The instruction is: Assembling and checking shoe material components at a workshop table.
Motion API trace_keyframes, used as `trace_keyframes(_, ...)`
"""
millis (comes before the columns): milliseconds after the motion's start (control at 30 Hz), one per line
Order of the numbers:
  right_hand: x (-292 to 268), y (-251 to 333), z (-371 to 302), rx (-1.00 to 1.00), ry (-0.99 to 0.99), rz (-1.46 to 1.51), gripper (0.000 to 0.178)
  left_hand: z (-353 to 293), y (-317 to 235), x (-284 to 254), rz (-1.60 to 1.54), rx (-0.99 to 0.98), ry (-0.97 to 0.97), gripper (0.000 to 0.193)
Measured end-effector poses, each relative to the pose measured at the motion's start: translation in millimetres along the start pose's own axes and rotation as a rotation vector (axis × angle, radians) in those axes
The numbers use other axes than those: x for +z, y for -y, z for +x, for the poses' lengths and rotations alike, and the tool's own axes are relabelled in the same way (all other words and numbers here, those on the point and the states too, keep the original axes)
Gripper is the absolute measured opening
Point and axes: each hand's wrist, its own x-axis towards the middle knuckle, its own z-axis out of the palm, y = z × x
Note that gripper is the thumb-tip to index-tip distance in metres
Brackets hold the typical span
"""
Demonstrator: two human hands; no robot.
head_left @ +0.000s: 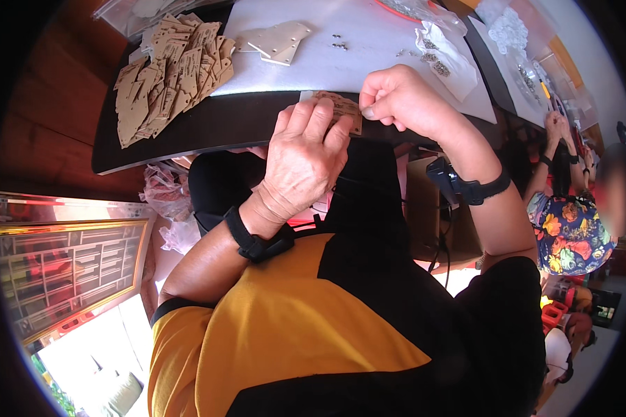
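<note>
My left hand (305, 156) rests over a flat brown plate (344, 105) with dark print and small holes, at the near edge of the dark table. Its fingers bend across the plate and hold it; the fingertips are partly hidden. At the plate's right end is my right hand (400, 101), thumb and forefinger pinched together. Whatever may be between those fingertips is too small to make out. Beyond the hands, a few tiny metal pieces (339, 46) lie on a white sheet (313, 69). Pale flat plates (278, 42) with holes overlap at the sheet's far left.
A big heap of brown plates (170, 80) covers the table's left. More small metal parts (438, 66) lie on crumpled white plastic (448, 42) at right, near a red-rimmed tray (396, 8). Another person in a flowered top (570, 229) works at the far right. Plastic bags (167, 194) hang below left.
</note>
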Motion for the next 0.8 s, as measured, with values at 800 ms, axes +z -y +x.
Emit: trace_keyframes(800,-1.5,0.1,8.6,0.070,0.030,0.030,0.003,-11.2,5.6,2.7,-0.024,0.054,-0.020,0.053)
